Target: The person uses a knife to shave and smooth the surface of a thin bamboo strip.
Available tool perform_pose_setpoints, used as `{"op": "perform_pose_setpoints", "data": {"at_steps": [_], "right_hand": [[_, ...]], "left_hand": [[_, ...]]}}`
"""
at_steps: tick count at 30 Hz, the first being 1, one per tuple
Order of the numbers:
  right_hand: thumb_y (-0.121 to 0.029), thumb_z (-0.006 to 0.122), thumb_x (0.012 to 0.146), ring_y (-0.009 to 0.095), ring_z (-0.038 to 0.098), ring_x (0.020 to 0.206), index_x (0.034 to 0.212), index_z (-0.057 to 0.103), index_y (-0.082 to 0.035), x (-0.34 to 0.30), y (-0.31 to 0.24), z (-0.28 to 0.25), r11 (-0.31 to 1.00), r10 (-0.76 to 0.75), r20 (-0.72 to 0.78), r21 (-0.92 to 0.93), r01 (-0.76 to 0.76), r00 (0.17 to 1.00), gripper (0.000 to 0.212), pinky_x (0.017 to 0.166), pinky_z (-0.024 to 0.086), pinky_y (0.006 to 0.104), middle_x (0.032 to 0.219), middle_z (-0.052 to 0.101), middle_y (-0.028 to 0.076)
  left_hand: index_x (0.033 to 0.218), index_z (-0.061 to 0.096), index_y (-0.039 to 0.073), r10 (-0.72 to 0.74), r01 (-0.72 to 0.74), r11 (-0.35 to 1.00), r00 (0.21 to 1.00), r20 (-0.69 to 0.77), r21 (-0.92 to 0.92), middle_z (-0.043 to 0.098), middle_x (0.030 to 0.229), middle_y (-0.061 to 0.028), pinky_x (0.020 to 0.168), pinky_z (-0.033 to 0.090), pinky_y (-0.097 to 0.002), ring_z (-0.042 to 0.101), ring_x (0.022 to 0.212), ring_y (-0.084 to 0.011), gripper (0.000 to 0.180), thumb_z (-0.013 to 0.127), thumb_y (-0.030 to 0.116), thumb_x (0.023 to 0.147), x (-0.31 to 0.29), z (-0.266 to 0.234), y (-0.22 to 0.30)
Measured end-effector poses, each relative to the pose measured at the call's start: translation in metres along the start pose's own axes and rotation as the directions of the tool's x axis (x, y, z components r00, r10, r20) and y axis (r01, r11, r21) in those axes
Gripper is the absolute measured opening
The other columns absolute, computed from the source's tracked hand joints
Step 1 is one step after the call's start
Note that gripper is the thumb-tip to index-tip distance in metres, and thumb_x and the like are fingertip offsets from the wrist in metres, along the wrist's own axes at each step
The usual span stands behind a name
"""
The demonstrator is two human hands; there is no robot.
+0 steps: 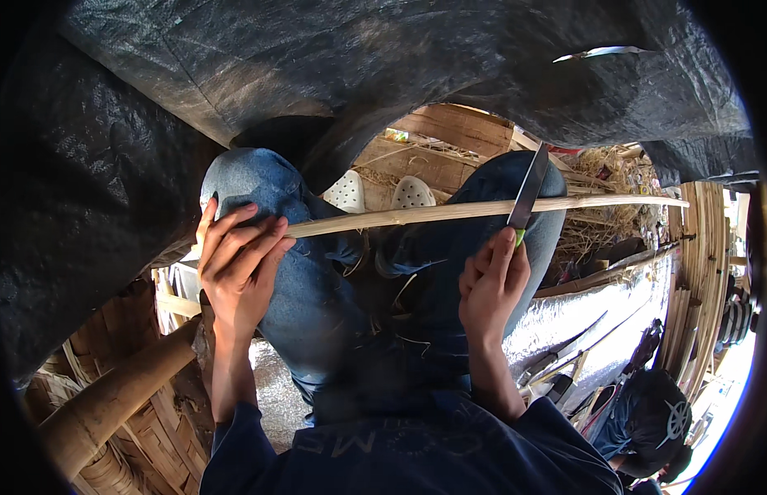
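A long pale bamboo strip (pixel 425 214) lies across both my knees and runs out to the right. My left hand (pixel 239 256) is closed around its left end, over my left knee. In my right hand (pixel 495 276) is a knife (pixel 529 190) with a broad dark blade and a green handle, mostly covered by my fingers. The blade points up and away and crosses the strip above my right knee. Whether its edge cuts into the strip cannot be made out.
Black plastic sheeting (pixel 334 58) hangs ahead and at left. A thick bamboo pole (pixel 119 396) stands at lower left. Bamboo strips (pixel 705 272) lean at right, near straw (pixel 606 181). Blades lie on a silvery sheet (pixel 557 322). A person in a dark cap (pixel 660 412) is at lower right.
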State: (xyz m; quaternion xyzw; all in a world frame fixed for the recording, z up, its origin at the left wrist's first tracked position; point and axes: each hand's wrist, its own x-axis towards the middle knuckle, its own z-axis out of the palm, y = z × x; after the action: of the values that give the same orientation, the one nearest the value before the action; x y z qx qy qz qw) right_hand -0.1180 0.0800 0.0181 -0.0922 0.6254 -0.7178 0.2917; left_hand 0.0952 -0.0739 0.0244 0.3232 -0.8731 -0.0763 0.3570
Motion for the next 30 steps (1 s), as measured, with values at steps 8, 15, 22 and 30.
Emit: {"op": "perform_pose_setpoints", "data": {"at_steps": [8, 15, 22, 30], "right_hand": [[-0.023, 0.044, 0.099, 0.008, 0.045, 0.055, 0.084, 0.049, -0.003, -0.028, 0.03, 0.041, 0.945, -0.027, 0.214, -0.312, 0.094, 0.977, 0.025, 0.049, 0.035, 0.0248, 0.064, 0.051, 0.001], [-0.022, 0.047, 0.097, 0.009, 0.045, 0.054, 0.082, 0.051, -0.002, -0.034, 0.03, 0.051, 0.761, -0.383, 0.182, -0.494, 0.421, 0.906, 0.025, 0.047, 0.036, 0.0284, 0.058, 0.048, 0.004], [-0.035, 0.042, 0.099, 0.004, 0.042, 0.05, 0.093, 0.05, -0.013, 0.012, 0.0, -0.025, 0.996, 0.012, 0.277, 0.086, -0.037, 0.961, 0.024, 0.041, 0.033, 0.0207, 0.07, 0.051, -0.003], [-0.019, 0.047, 0.097, 0.011, 0.042, 0.051, 0.078, 0.049, -0.002, -0.029, 0.021, 0.049, 0.866, -0.21, 0.168, -0.426, 0.263, 0.963, 0.026, 0.046, 0.035, 0.028, 0.058, 0.048, 0.002]], "left_hand": [[0.09, 0.074, 0.013, 0.006, -0.006, 1.0, 1.0, 0.013, 0.01, 0.068, 0.083, -0.0004, 0.102, 0.035, -0.0475, 0.061, 0.095, -0.0186, 0.025, 0.079, 0.012, 0.065, 0.002, 0.001, -0.003], [0.091, 0.074, 0.012, -0.01, 0.01, 1.0, 1.0, 0.018, 0.003, 0.068, 0.082, -0.0007, 0.103, 0.034, -0.0476, 0.06, 0.096, -0.0187, 0.025, 0.079, 0.012, 0.066, 0.006, 0.003, 0.006], [0.09, 0.074, 0.011, 0.01, -0.01, 1.0, 1.0, 0.002, 0.001, 0.067, 0.083, -0.0009, 0.102, 0.035, -0.0483, 0.06, 0.095, -0.0188, 0.024, 0.078, 0.012, 0.066, 0.002, -0.001, 0.002], [0.09, 0.074, 0.012, -0.019, 0.019, 1.0, 1.0, 0.009, 0.0, 0.068, 0.083, -0.0008, 0.103, 0.035, -0.0484, 0.06, 0.096, -0.0187, 0.025, 0.079, 0.012, 0.065, -0.003, 0.0, -0.003]]}}
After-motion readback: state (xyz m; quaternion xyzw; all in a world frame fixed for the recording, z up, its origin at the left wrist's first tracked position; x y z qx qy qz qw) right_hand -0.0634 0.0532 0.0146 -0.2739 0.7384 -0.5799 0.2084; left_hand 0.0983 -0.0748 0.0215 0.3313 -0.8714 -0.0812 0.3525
